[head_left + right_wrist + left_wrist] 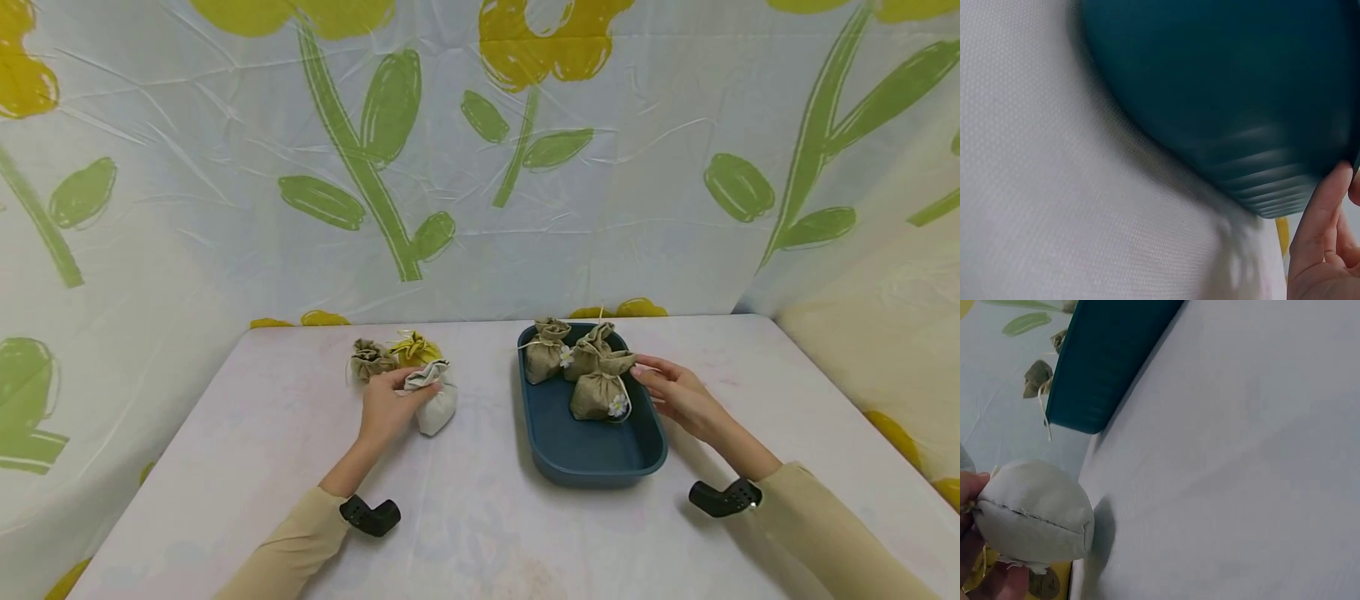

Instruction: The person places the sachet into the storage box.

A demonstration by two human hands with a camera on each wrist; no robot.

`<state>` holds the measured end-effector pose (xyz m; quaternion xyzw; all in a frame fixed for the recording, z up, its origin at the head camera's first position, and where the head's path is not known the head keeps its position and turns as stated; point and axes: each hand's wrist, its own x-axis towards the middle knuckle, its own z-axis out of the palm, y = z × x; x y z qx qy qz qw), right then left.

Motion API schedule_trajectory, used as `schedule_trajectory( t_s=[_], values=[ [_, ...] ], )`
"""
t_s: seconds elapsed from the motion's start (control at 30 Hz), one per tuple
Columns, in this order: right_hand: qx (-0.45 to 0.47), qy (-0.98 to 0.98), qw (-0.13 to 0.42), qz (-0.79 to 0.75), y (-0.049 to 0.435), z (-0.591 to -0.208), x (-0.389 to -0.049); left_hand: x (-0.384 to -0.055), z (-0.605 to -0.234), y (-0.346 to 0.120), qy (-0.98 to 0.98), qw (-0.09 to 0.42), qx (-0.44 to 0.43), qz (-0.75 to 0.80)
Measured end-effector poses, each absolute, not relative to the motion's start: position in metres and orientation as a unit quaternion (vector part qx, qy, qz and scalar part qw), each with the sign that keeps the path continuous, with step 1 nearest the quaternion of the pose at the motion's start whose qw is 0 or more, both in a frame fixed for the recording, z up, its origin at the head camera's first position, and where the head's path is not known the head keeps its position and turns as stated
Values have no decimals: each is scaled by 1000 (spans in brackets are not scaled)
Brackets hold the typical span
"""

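My left hand (388, 408) pinches the gathered neck of a white drawstring pouch (437, 408), whose round, seamed body (1035, 512) hangs from the fingers in the left wrist view. Just behind it are a yellow pouch (415, 349) and an olive-brown pouch (371, 359). To the right, a dark blue tub (592, 457) contains three khaki pouches, the nearest (597, 396) trimmed with a white flower. My right hand (686, 402) is at the tub's right rim, fingers fairly straight, tips beside that pouch's top. Whether they touch cloth or rim is unclear.
A pale cloth covers the table (480, 517). Behind it and along both sides hangs a flower-printed curtain (480, 250). A black wrist device (371, 517) sits on the left sleeve, with a similar wrist device (723, 497) on the right.
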<state>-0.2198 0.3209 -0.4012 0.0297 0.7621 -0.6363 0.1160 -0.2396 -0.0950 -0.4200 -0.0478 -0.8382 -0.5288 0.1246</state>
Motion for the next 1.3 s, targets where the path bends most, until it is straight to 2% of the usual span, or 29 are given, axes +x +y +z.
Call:
schedule_trajectory(
  t_s=[0.23,0.7,1.3],
  values=[
    [24,770,117,-627,321,-400,-219,-233,-412,-78,-830,143,-61,-535],
    [29,777,119,-618,323,-403,-220,-232,-379,-39,-813,138,-99,-557],
    [26,753,111,-649,323,-403,-220,-237,-350,15,-800,94,-140,-576]
  ],
)
